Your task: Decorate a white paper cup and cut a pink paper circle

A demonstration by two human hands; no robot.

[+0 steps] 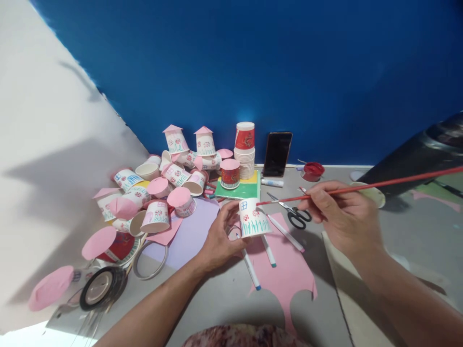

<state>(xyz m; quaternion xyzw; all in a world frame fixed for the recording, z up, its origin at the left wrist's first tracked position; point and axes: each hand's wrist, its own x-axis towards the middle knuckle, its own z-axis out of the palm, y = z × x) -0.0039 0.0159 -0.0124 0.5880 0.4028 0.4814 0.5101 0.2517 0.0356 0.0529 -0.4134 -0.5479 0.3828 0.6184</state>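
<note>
My left hand [224,236] grips a white paper cup [256,224], held upside down above the table. Drawn on the cup are a blue window, small red flowers and green grass along its rim. Between the fingers of my right hand [345,217] is a long red paintbrush [383,184], its tip touching or very near the cup's upper side. Below the cup lie a blue-ended marker [252,271], a green-ended marker [268,253] and a pink-ended marker [287,234], around cut pink paper [284,272]. Black-handled scissors [297,219] rest behind them.
Decorated cups [155,217] with pink paper tops pile up at the left. A cup stack [245,154] and a phone [277,154] stand by the wall. Black tape [97,288] lies front left; a red container [312,171] and a dark cylinder [415,154] are right.
</note>
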